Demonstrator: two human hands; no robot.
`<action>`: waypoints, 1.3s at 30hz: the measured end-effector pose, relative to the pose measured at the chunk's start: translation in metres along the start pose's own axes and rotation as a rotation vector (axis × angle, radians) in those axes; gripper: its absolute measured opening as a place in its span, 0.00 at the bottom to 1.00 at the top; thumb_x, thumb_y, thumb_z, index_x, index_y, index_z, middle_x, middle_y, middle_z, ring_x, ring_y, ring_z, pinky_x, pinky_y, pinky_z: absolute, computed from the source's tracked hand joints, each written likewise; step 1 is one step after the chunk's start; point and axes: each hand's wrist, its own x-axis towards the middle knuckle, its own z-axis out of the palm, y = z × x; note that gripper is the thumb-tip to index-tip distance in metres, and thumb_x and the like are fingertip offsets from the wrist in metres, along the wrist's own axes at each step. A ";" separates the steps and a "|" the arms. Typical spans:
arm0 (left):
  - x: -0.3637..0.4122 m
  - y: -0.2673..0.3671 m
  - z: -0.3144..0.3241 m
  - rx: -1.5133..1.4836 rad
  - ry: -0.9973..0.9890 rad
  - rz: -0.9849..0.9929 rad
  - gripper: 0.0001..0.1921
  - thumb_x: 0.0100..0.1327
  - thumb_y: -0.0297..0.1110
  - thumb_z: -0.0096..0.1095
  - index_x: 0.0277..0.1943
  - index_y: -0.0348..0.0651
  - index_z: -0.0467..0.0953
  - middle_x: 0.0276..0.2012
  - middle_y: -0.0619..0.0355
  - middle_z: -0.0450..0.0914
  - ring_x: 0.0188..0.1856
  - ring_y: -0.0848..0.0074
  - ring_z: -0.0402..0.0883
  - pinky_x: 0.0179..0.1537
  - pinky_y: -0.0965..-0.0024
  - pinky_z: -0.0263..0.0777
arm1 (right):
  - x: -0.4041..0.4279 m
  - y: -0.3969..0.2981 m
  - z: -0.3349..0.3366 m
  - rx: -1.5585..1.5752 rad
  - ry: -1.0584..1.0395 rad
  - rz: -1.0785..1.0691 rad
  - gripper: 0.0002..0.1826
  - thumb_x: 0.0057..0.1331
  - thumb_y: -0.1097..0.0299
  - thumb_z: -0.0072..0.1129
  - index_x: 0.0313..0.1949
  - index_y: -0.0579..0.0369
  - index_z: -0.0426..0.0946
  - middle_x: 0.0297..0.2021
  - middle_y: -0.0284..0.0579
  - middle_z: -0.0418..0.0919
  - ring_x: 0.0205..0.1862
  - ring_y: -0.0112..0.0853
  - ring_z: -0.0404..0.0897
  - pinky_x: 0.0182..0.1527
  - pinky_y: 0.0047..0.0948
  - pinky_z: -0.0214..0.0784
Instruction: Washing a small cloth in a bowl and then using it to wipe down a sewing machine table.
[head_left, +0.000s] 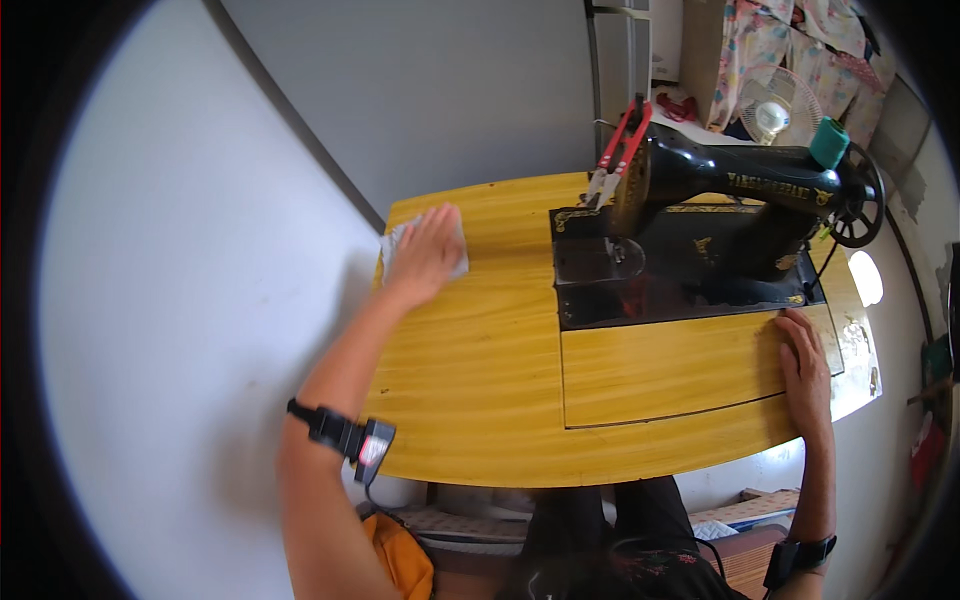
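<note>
My left hand lies flat over a light grey cloth at the far left corner of the yellow wooden sewing table; its fingers look slightly blurred. My right hand rests on the table's right part, just below the black bed of the sewing machine, with nothing seen in it. The black sewing machine stands at the back right, with a teal thread spool on top. Red-handled thread snips hang at its left end, blades down.
A white wall borders the table on the left, and a grey panel stands behind it. The machine's handwheel is at the right. Farther back are a fan and a patterned curtain. An orange cloth lies below the table's front left.
</note>
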 end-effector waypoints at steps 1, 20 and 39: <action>-0.016 0.006 -0.011 -0.071 -0.020 0.074 0.30 0.76 0.48 0.27 0.75 0.45 0.49 0.76 0.57 0.50 0.77 0.68 0.45 0.75 0.59 0.38 | -0.001 0.000 -0.001 0.010 -0.004 -0.006 0.15 0.71 0.72 0.47 0.56 0.53 0.74 0.64 0.44 0.69 0.66 0.41 0.67 0.69 0.37 0.58; 0.005 -0.038 0.001 -0.019 0.004 -0.145 0.30 0.75 0.47 0.30 0.75 0.45 0.50 0.76 0.53 0.49 0.77 0.66 0.44 0.74 0.56 0.38 | 0.002 -0.005 0.000 -0.018 -0.027 0.002 0.15 0.71 0.72 0.46 0.56 0.53 0.74 0.64 0.44 0.69 0.67 0.41 0.66 0.70 0.39 0.57; -0.013 -0.049 -0.002 -0.104 0.027 -0.243 0.32 0.74 0.49 0.33 0.75 0.40 0.48 0.76 0.50 0.47 0.77 0.62 0.44 0.74 0.56 0.43 | 0.001 0.002 0.005 -0.019 -0.031 0.044 0.17 0.73 0.70 0.43 0.57 0.50 0.74 0.65 0.42 0.68 0.67 0.40 0.67 0.69 0.41 0.58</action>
